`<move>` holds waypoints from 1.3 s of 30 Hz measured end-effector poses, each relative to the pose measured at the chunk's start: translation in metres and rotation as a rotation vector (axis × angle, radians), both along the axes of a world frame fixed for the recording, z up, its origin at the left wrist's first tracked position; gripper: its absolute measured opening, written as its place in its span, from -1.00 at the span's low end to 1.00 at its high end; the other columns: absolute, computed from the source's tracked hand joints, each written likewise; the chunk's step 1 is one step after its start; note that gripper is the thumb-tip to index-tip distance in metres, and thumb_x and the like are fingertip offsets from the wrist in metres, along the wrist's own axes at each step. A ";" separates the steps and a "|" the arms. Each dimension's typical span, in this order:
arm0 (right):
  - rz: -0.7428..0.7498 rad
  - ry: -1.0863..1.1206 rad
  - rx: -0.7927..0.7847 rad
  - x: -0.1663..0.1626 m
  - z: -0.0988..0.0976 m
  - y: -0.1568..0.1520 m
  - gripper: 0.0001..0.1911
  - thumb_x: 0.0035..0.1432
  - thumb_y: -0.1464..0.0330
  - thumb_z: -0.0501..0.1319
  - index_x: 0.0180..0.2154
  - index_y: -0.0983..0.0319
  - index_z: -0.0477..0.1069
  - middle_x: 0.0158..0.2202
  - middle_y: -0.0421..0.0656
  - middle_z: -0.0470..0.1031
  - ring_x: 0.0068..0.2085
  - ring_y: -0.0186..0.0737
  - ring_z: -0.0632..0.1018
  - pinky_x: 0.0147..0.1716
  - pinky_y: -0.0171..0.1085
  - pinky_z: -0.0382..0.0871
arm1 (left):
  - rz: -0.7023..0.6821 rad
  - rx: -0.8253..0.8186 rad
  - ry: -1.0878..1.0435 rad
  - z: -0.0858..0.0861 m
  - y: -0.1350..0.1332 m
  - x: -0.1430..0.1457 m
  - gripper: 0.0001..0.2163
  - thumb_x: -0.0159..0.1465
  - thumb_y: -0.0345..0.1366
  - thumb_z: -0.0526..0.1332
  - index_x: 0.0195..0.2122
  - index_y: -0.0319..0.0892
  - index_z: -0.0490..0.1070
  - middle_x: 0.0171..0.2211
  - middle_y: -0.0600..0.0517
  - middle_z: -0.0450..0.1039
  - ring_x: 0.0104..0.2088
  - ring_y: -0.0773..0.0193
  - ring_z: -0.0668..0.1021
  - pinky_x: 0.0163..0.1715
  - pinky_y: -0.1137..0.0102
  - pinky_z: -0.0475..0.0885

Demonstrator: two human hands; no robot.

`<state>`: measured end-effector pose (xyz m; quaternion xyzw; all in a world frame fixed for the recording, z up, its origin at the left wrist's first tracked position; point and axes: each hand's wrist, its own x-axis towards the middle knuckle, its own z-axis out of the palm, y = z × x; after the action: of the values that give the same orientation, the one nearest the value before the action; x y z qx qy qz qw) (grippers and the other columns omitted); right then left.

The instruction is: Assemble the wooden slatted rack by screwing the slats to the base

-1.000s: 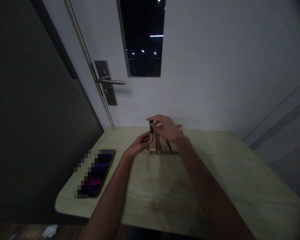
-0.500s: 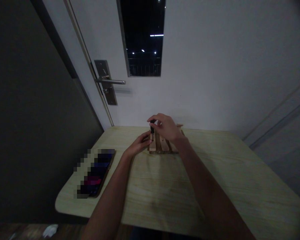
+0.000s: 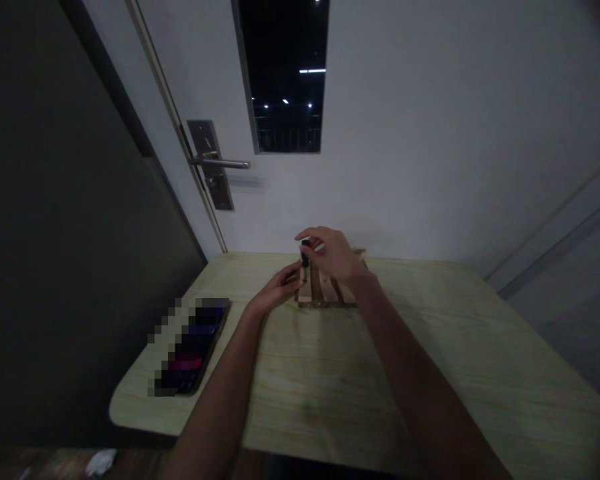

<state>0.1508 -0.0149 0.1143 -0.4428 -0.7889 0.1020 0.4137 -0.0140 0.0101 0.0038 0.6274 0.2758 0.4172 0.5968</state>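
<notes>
A small slatted wooden piece [image 3: 318, 291] lies near the back of the table, its right part hidden behind my right hand [image 3: 333, 253]. That hand is closed on the black handle of a screwdriver [image 3: 305, 255], held upright with its shaft pointing down at the leftmost slat. My left hand [image 3: 280, 288] rests against the left side of the wooden piece. Its fingers reach close around the screwdriver's lower end and seem to hold the wood steady. Small dark spots show on the slats, too small to make out.
The pale wood-grain table [image 3: 330, 387] stands against a white door with a metal handle [image 3: 225, 163] and a narrow window [image 3: 287, 80]. A phone [image 3: 200, 347], partly blurred out, lies at the table's left. Something white [image 3: 100, 461] is on the floor.
My right thumb and fingers have shifted slightly on the screwdriver handle, showing more of it. My left hand and the wooden piece stay in place.
</notes>
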 end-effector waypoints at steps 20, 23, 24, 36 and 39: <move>0.083 -0.019 -0.005 0.004 -0.001 0.001 -0.64 0.09 0.52 0.11 -0.08 0.15 0.44 -0.16 -0.17 0.52 -0.29 -0.33 0.51 -0.23 -0.28 0.42 | -0.014 -0.036 -0.036 0.004 -0.003 0.001 -0.45 0.05 -0.21 0.35 0.07 -0.21 0.33 0.15 -0.17 0.29 0.16 -0.02 0.33 0.18 0.12 0.14; 0.058 -0.049 -0.002 0.004 -0.001 0.001 -0.76 0.10 0.47 0.17 -0.18 0.16 0.48 -0.22 -0.16 0.53 -0.32 -0.33 0.50 -0.26 -0.29 0.39 | -0.002 -0.031 -0.028 0.004 -0.003 0.001 -0.46 0.04 -0.21 0.36 0.05 -0.23 0.35 0.16 -0.18 0.28 0.16 -0.03 0.33 0.17 0.13 0.14; 0.046 -0.050 -0.007 0.004 0.000 0.001 -0.81 0.10 0.45 0.19 -0.21 0.17 0.49 -0.24 -0.15 0.53 -0.33 -0.33 0.49 -0.27 -0.30 0.39 | -0.002 -0.027 -0.030 0.003 -0.002 0.001 -0.46 0.03 -0.20 0.36 0.05 -0.24 0.35 0.16 -0.19 0.28 0.16 -0.04 0.32 0.17 0.12 0.14; -0.007 0.030 -0.034 0.005 0.004 -0.003 -0.90 0.05 0.38 0.28 -0.33 0.24 0.50 -0.33 -0.14 0.53 -0.42 -0.35 0.48 -0.35 -0.32 0.37 | 0.013 -0.037 -0.004 0.001 -0.001 -0.001 -0.43 0.03 -0.21 0.36 0.08 -0.24 0.32 0.22 -0.20 0.17 0.22 -0.05 0.23 0.20 0.11 0.10; 0.006 0.012 -0.056 0.008 0.002 -0.001 -0.85 0.12 0.38 0.21 -0.24 0.22 0.51 -0.29 -0.13 0.56 -0.42 -0.33 0.50 -0.33 -0.30 0.38 | 0.019 -0.042 -0.004 0.003 -0.003 0.000 -0.44 0.04 -0.22 0.36 0.08 -0.23 0.32 0.22 -0.19 0.18 0.22 -0.04 0.24 0.20 0.10 0.10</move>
<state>0.1588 -0.0156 0.1164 -0.4510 -0.7846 0.1279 0.4058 -0.0143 0.0075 0.0070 0.6111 0.2894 0.4184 0.6064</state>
